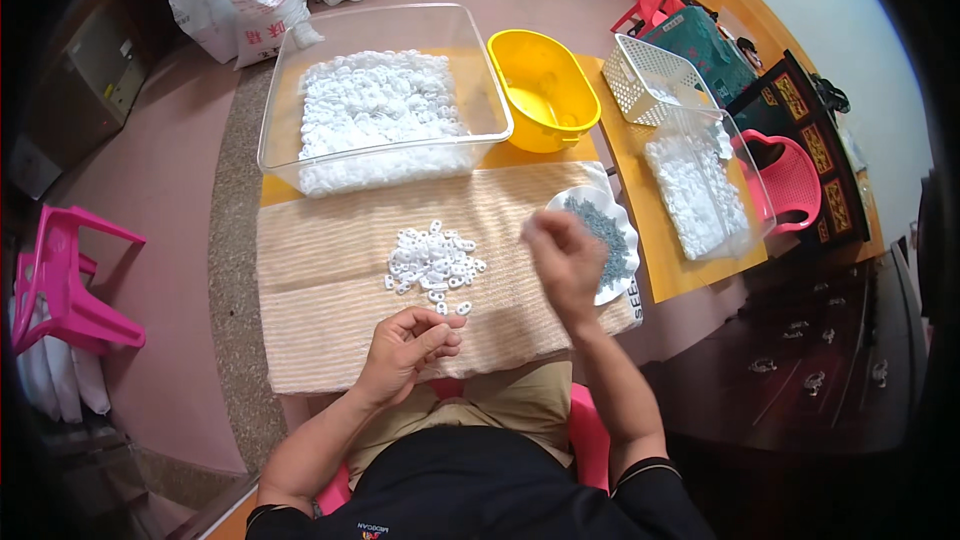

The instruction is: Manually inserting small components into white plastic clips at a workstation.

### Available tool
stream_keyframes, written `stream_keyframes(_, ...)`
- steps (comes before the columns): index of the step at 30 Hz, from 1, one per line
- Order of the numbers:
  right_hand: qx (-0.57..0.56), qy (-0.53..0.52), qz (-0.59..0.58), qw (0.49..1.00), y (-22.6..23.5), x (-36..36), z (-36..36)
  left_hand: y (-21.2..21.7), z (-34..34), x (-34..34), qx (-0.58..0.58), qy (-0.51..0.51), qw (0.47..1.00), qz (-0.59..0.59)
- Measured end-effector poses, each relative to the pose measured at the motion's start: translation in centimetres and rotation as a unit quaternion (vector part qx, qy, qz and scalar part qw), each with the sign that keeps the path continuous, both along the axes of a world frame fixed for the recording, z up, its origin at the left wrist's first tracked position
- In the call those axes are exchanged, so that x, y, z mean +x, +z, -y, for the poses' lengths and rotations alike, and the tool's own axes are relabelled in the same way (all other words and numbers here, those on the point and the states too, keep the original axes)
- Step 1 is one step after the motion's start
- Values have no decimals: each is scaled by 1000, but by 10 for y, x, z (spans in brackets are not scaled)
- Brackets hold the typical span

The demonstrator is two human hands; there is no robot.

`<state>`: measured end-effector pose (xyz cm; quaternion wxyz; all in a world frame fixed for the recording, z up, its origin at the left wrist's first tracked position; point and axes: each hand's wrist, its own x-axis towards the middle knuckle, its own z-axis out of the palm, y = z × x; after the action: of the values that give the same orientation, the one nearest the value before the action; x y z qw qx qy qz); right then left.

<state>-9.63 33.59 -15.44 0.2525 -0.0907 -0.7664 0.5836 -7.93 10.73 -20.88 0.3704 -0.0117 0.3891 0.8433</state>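
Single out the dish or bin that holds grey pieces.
The white, wavy-rimmed plate, partly hidden by the right hand: it holds grey pieces, while both clear bins hold white ones.

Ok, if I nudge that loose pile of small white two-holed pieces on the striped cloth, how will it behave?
The white two-holed pieces will probably spread apart, since they lie loose and overlapping. Being oblong and mostly lying flat, they should slide more than roll. The textured-looking striped cloth may add some drag.

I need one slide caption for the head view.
Left hand near loose white pieces, right hand near a plate of grey pieces.
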Motion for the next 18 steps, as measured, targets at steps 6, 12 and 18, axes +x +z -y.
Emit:
stream_keyframes(6, 214, -114, -97, 965, 28, -114, -96, -5, -7, 3, -59, 10, 997, -54)
stream_keyframes(12, 184, 45, 0, 982, 13, -83, -47, -5, 2, -10, -117, 84, 982, -120)
stream_keyframes(18, 229, 256, 107, 933, -37, -7, -1, -5, 9, -22, -106, 134, 976, -134)
